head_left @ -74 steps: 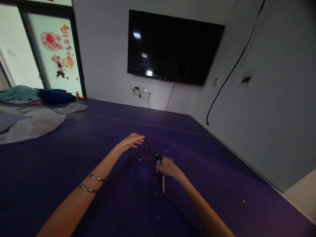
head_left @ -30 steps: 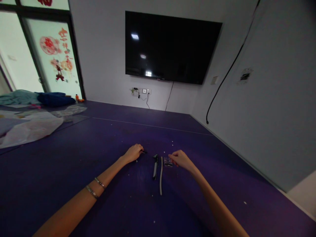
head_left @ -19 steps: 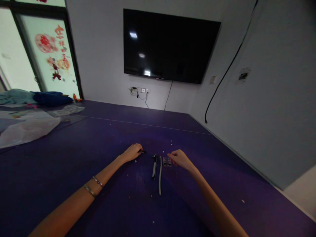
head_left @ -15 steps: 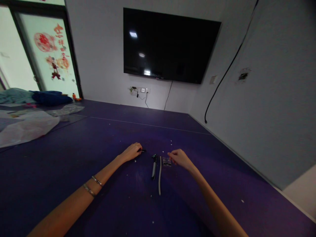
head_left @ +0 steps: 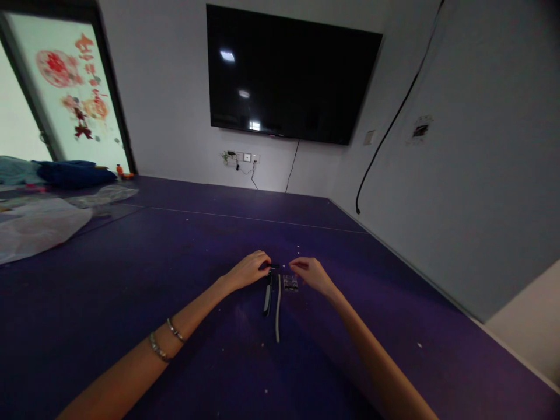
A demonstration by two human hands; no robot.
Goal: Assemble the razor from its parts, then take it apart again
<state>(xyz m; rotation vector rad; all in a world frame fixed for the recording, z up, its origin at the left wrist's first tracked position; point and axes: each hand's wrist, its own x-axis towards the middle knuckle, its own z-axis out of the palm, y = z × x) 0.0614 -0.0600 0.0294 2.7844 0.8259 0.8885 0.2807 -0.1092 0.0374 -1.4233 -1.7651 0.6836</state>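
My left hand [head_left: 254, 268] pinches a small thin black piece [head_left: 275, 266], which points right toward my other hand. Just below it lies a black and grey razor [head_left: 267, 298], its head end partly covered by my left fingers. To the razor's right a narrow pale strip [head_left: 277, 312] rests lengthwise on the purple surface. A small clear pack with dark contents [head_left: 290, 283] sits beside the strip's top end. My right hand [head_left: 312, 274] hovers by the pack, thumb and fingers pressed together; whatever is between them cannot be made out.
The purple surface [head_left: 196, 245] has small white scraps scattered over it. Clear plastic sheeting [head_left: 48, 227] and a dark blue cloth [head_left: 72, 174] lie at the far left. A black cable [head_left: 385, 137] hangs down the right wall. A television [head_left: 293, 76] is mounted ahead.
My left hand has moved right with the black piece, over the razor's head end and closer to my right hand. My right hand has shifted slightly, fingertips still together. The view has turned a little right.
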